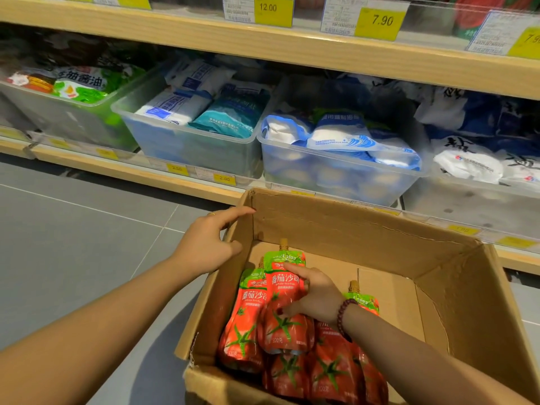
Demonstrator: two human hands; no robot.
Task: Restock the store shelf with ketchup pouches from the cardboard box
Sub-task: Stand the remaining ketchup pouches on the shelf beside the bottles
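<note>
An open cardboard box stands on the floor in front of the shelf. Several red-and-green ketchup pouches with tan spout caps lie in its near left part. My right hand is inside the box, fingers wrapped around the top pouch, thumb on its front. Another pouch lies to its left, and one is partly hidden behind my wrist. My left hand rests on the box's left wall near the far corner, fingers spread over the rim.
The wooden shelf behind the box holds clear plastic bins of white and blue bags, with a green-packet bin at left. Yellow price tags line the upper shelf edge. Grey tiled floor spreads to the left.
</note>
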